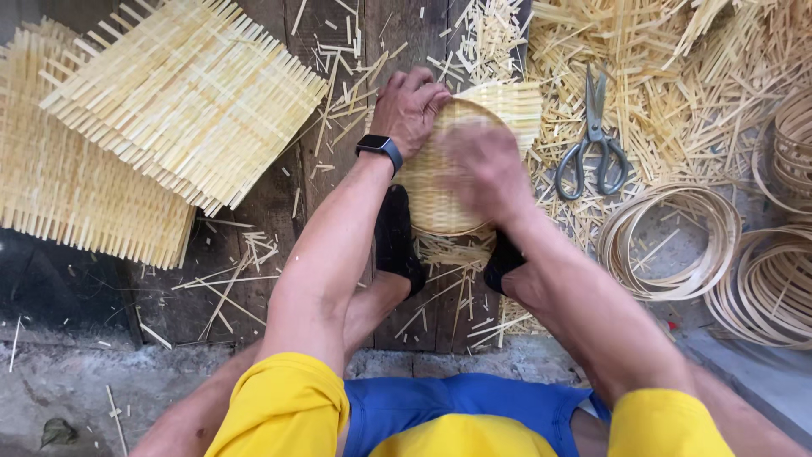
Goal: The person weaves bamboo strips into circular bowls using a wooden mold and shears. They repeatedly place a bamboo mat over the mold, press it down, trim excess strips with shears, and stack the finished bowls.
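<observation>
Head view — both hands (412, 108) (484, 169) grip woven basket (427, 190) rim.

A: Lighting here is pretty nice, soft even daylight, no harsh glare. The pale woven mats (169, 110) read bright, almost washed out.

B: Yeah, shadows are faint, just darker gaps in the floor planks (279, 211). The right hand (484, 169) is smeared with motion blur; the left hand (408, 106) is sharp. Edges bend slightly, wide lens.
</observation>
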